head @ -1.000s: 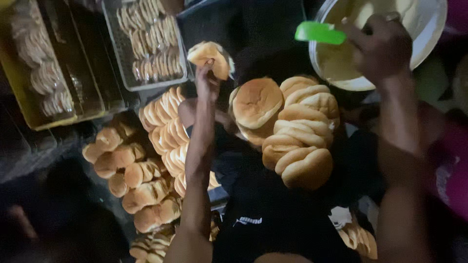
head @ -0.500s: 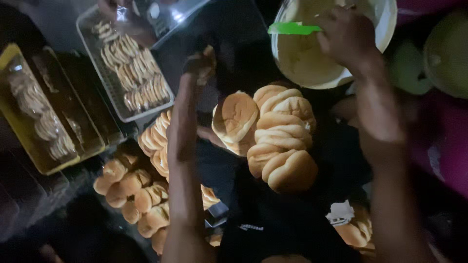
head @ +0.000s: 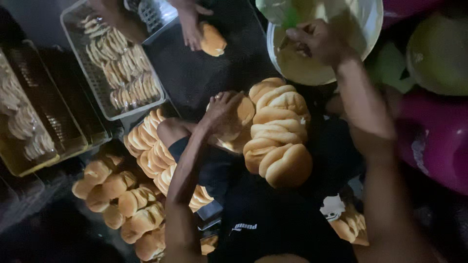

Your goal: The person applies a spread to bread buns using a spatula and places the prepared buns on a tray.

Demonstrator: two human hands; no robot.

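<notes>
At the far left sits one yellow tray (head: 29,160) holding rows of small pale pieces, too dim to count. Just right of it, one grey mesh tray (head: 92,83) carries several rows of sliced bun halves packed on edge. Near the left edge lies a loose heap of buns (head: 122,204), roughly a dozen visible, with a curved row of buns standing on edge (head: 151,151) beside it.

At the far side, another person's hand (head: 190,27) rests on a single bun (head: 213,40) lying on the dark tabletop (head: 209,73).

In the middle, the left hand (head: 222,112) is spread, fingers curled down over the top of one bun (head: 239,122), gripping it at the left end of a stack. That stack of buns (head: 280,136) holds about six more, leaning one against another on the person's lap.

Farther right, the right hand (head: 317,41) is closed around a green spatula (head: 285,14), only partly visible, and hovers over one white bowl (head: 351,53) of pale yellow spread. At the far right stand one magenta tub (head: 434,146) and one yellow-green round container (head: 438,53). A few more buns (head: 351,224) lie near the right forearm.
</notes>
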